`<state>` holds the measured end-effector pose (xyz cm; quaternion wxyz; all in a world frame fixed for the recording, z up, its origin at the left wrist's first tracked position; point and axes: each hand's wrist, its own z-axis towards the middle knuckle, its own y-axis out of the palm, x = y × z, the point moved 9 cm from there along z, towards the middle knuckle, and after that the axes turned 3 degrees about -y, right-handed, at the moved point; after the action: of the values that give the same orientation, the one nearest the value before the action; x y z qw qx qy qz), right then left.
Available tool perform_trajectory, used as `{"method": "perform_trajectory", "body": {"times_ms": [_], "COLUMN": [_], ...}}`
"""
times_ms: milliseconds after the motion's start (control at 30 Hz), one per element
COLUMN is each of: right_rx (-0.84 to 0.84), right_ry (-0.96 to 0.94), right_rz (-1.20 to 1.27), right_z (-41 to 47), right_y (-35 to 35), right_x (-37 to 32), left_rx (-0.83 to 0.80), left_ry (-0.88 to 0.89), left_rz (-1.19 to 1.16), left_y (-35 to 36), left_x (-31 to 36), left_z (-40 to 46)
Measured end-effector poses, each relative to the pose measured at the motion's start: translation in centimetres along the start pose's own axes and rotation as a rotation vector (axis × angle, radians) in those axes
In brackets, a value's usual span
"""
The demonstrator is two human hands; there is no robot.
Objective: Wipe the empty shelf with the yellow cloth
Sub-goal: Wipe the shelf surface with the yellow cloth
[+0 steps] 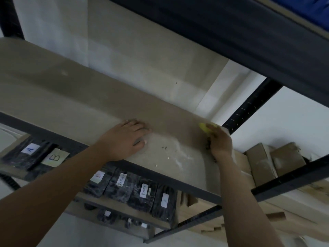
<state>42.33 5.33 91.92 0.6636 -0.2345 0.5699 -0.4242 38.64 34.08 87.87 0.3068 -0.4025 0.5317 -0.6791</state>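
The empty shelf is a bare beige board in a dark metal frame, running from upper left to lower right. My left hand lies flat on the board near its front edge, fingers spread, holding nothing. My right hand presses the yellow cloth onto the board's far right end, next to the black upright. Only a small yellow corner of the cloth shows past my fingers. White streaks and dark specks mark the board between my hands.
A dark beam of the shelf above hangs overhead. The shelf below holds black wrapped packages with white labels. Cardboard boxes are stacked in the neighbouring rack to the right. A black perforated upright stands at the shelf's back right corner.
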Motion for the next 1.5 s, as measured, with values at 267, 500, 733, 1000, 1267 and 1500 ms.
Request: {"method": "perform_trajectory", "body": {"times_ms": [267, 500, 733, 1000, 1267, 1500], "right_rx": [-0.134, -0.358, -0.260, -0.210, -0.276, -0.364], "right_ry": [0.020, -0.239, -0.260, 0.072, -0.190, -0.048], "right_rz": [-0.259, 0.052, 0.014, -0.315, -0.078, 0.388], "right_z": [3.9, -5.3, -4.1, -1.4, -9.9, -16.4], "right_y": [2.3, 5.9, 1.0, 1.4, 5.4, 1.3], "right_x": [1.0, -7.6, -4.9, 1.9, -9.7, -11.1], "left_rx": [0.013, 0.019, 0.021, 0.036, 0.008, 0.012], "left_ry": [-0.003, -0.008, 0.017, 0.028, 0.035, 0.049], "left_rz": [-0.012, -0.035, -0.024, -0.033, -0.059, -0.077], "left_y": [-0.2, -0.4, -0.2, -0.2, 0.0, -0.4], "left_x": [-0.1, -0.1, -0.2, 0.1, 0.1, 0.2], "left_z": [0.4, 0.2, 0.3, 0.3, 0.2, 0.1]}}
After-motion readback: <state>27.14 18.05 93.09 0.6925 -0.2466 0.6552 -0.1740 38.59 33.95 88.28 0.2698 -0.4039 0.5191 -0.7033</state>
